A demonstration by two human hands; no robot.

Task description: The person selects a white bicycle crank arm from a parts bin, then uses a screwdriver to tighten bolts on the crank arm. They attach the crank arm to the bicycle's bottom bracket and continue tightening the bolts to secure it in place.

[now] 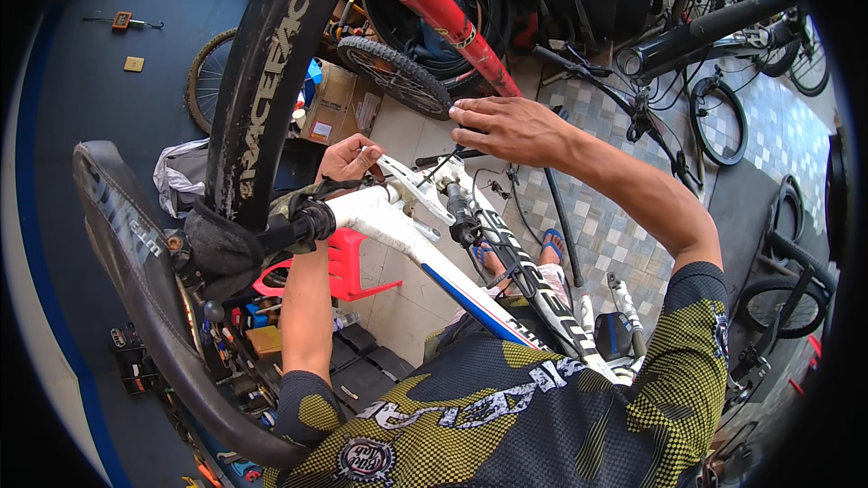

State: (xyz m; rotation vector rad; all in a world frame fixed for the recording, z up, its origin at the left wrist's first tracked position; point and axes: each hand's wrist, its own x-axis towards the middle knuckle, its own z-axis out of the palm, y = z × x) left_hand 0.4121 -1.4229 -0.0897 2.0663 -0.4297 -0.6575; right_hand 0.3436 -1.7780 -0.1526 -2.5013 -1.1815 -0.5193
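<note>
A white bicycle frame with blue and red stripes lies across the middle, and a black rear shock sits between its tubes. My left hand is closed at the upper end of a white linkage arm, thumb along it and fingers partly hidden behind. To the right and higher, my right hand is held above the frame, palm down, fingers stretched out toward the left. A thin dark rod or cable runs just below its fingertips; I cannot tell whether they touch it.
A black saddle and a thick black lettered column stand close on the left. A red tube slants overhead. Beyond are a red plastic chair, a loose wheel, a cardboard box, scattered tools and several bicycles.
</note>
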